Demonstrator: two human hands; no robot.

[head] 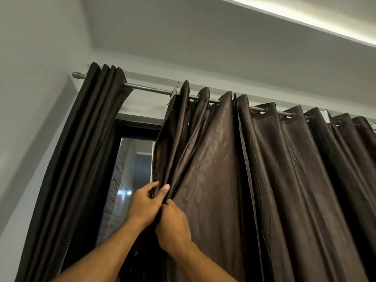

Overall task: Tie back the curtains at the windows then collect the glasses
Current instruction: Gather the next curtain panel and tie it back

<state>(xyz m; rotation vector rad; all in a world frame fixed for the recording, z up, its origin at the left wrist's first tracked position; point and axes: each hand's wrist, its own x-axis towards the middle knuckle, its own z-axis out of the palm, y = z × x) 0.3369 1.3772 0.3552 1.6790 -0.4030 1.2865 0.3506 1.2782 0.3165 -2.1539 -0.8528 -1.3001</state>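
Observation:
Dark brown eyelet curtains hang from a grey rod (150, 88). The left curtain panel (81, 159) is bunched tight against the wall. The middle curtain panel (203, 159) has its left edge gathered into folds. My left hand (145, 202) grips that gathered edge, with thumb and fingers pinched round the folds. Just below it, my right hand (173, 226) grips the same bunch of cloth. More curtain panels (305, 180) hang spread out to the right. No glasses are in view.
Between the left and middle panels a dark-framed window (130, 180) shows, with reflections in the glass. A grey wall (30, 119) stands at the left. Above is the ceiling with a lit recess (305, 19).

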